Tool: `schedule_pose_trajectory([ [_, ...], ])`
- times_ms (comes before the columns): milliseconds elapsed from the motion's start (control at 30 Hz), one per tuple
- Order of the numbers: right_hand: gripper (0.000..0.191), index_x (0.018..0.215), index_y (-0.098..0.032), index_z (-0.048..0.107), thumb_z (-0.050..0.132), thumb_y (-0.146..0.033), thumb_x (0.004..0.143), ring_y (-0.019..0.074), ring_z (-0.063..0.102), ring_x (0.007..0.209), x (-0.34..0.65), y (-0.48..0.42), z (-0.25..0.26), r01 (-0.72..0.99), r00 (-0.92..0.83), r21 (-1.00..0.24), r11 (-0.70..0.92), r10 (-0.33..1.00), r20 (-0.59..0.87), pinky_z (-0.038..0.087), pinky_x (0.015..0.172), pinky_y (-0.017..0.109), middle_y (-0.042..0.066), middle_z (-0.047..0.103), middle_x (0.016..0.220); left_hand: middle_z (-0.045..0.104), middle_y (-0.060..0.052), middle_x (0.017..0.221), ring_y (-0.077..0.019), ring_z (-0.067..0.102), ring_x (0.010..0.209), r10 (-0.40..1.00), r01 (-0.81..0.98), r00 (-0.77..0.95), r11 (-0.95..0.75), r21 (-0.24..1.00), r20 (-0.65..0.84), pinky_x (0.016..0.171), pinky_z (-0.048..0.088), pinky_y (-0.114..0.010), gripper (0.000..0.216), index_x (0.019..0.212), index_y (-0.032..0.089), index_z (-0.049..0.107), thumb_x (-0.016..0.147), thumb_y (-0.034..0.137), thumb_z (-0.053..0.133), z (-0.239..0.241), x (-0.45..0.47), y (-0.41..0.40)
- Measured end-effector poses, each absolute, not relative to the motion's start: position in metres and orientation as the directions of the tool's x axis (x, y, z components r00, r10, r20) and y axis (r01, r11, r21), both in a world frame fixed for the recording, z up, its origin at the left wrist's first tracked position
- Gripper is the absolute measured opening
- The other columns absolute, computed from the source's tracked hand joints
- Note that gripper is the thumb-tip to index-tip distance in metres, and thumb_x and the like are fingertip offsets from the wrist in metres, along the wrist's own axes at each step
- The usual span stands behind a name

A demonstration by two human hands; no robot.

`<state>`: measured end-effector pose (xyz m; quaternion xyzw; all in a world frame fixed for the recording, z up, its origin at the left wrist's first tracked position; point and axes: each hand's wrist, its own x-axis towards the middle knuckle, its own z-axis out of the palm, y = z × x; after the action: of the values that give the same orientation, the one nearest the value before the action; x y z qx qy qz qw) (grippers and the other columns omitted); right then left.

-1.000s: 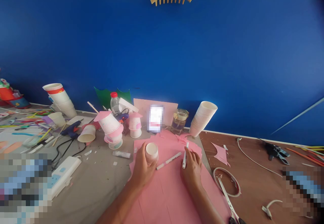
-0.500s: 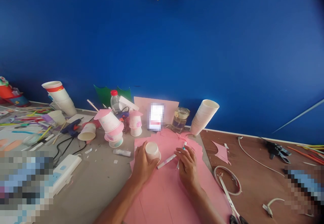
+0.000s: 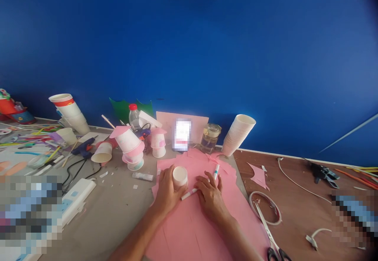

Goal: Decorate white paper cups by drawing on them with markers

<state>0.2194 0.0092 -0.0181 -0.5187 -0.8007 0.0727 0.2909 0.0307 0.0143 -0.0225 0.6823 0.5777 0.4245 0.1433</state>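
An upturned white paper cup (image 3: 180,176) stands on pink paper (image 3: 189,229), its closed base facing up. My left hand (image 3: 167,190) is closed around its left and near sides. My right hand (image 3: 210,194) lies low over the paper, fingers spread and slightly bent. Its fingertips cover one end of a slim white marker (image 3: 188,194); whether they grip it is hidden. A second white marker with a teal band (image 3: 217,170) slants out beyond the right fingers, partly covered by them.
Scissors (image 3: 267,227) and a tape roll (image 3: 277,218) lie to the right. Stacked cups (image 3: 239,135), a glass jar (image 3: 210,137) and a lit phone (image 3: 182,135) stand behind. Leftward are pink-decorated cup models (image 3: 130,145), a glue gun (image 3: 84,146) and a power strip (image 3: 78,198).
My right hand has shifted left from the teal-banded marker to the slim white one, whose near end has moved slightly. The cup in my left hand has moved slightly.
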Motion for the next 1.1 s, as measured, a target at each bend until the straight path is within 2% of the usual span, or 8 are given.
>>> schedule_pose_trajectory([
  [100,0.035,0.096,-0.028,0.065,0.045,-0.005,0.081,0.0322,0.044,0.127,0.219,0.008,-0.018,0.781,-0.324,-0.412,0.469,0.869,0.374,0.013,0.106,0.065,0.003,0.068,0.114,0.056,-0.014,0.122,-0.0318,0.049,0.119,0.919,0.652,-0.025,-0.284,0.703,0.394,0.098,0.043,-0.05,0.07,0.134,0.018,0.038,0.071,0.02,0.069,-0.022,0.03,0.014],
  [267,0.029,0.084,-0.025,0.064,0.043,-0.005,0.082,0.0301,0.045,0.127,0.217,0.007,-0.015,0.788,-0.316,-0.404,0.466,0.867,0.385,0.011,0.107,0.062,0.003,0.07,0.109,0.057,-0.012,0.122,-0.031,0.049,0.12,0.93,0.623,-0.015,-0.279,0.731,0.368,0.1,0.043,-0.049,0.073,0.135,0.02,0.039,0.069,0.02,0.07,-0.018,0.029,0.012],
  [533,0.03,0.089,-0.027,0.064,0.046,-0.006,0.081,0.0293,0.048,0.124,0.213,0.003,-0.013,0.759,-0.396,-0.373,0.533,0.834,0.385,0.004,0.109,0.06,0.001,0.069,0.112,0.056,-0.012,0.125,-0.0329,0.047,0.124,0.949,0.613,-0.004,-0.248,0.751,0.316,0.103,0.04,-0.052,0.079,0.137,0.021,0.037,0.068,0.03,0.073,-0.024,0.029,0.014],
  [667,0.026,0.085,-0.024,0.06,0.043,-0.004,0.081,0.0273,0.052,0.12,0.211,0.002,-0.011,0.735,-0.353,-0.415,0.536,0.825,0.441,0.0,0.11,0.057,0.002,0.071,0.099,0.052,-0.016,0.131,-0.0338,0.046,0.125,0.929,0.627,0.004,-0.29,0.723,0.37,0.103,0.04,-0.051,0.079,0.14,0.02,0.032,0.072,0.036,0.07,-0.023,0.025,0.015],
  [767,0.027,0.086,-0.023,0.058,0.04,-0.003,0.084,0.0225,0.061,0.103,0.21,0.001,-0.005,0.71,-0.305,-0.428,0.559,0.792,0.528,0.001,0.11,0.055,0.0,0.07,0.082,0.048,-0.018,0.135,-0.0327,0.046,0.125,0.79,0.667,-0.05,-0.429,0.609,0.611,0.101,0.041,-0.051,0.066,0.14,0.02,0.029,0.084,0.04,0.057,-0.012,0.021,0.009],
  [867,0.032,0.093,-0.023,0.059,0.036,-0.002,0.085,0.0169,0.062,0.084,0.208,-0.001,0.0,0.67,-0.321,-0.388,0.632,0.719,0.617,0.014,0.107,0.05,0.0,0.066,0.082,0.055,-0.015,0.12,-0.0306,0.051,0.115,0.572,0.713,0.076,-0.603,0.356,0.817,0.096,0.042,-0.05,0.051,0.132,0.02,0.04,0.086,0.034,0.055,0.004,0.026,-0.005],
  [967,0.031,0.098,-0.021,0.06,0.038,-0.004,0.084,0.0176,0.057,0.077,0.206,-0.003,0.003,0.629,-0.372,-0.351,0.694,0.665,0.647,0.032,0.088,0.04,0.003,0.064,0.084,0.061,-0.012,0.107,-0.0251,0.057,0.102,0.471,0.664,0.321,-0.731,0.159,0.822,0.091,0.046,-0.043,0.037,0.122,0.019,0.05,0.085,0.023,0.056,0.014,0.039,-0.019],
  [1100,0.022,0.087,-0.02,0.059,0.042,-0.008,0.081,0.0181,0.053,0.074,0.205,-0.006,0.006,0.602,-0.383,-0.375,0.705,0.667,0.639,0.03,0.073,0.034,0.002,0.063,0.079,0.064,-0.011,0.104,-0.0231,0.058,0.099,0.495,0.654,0.377,-0.741,0.153,0.783,0.089,0.047,-0.04,0.034,0.117,0.017,0.052,0.083,0.011,0.053,0.017,0.051,-0.023],
])
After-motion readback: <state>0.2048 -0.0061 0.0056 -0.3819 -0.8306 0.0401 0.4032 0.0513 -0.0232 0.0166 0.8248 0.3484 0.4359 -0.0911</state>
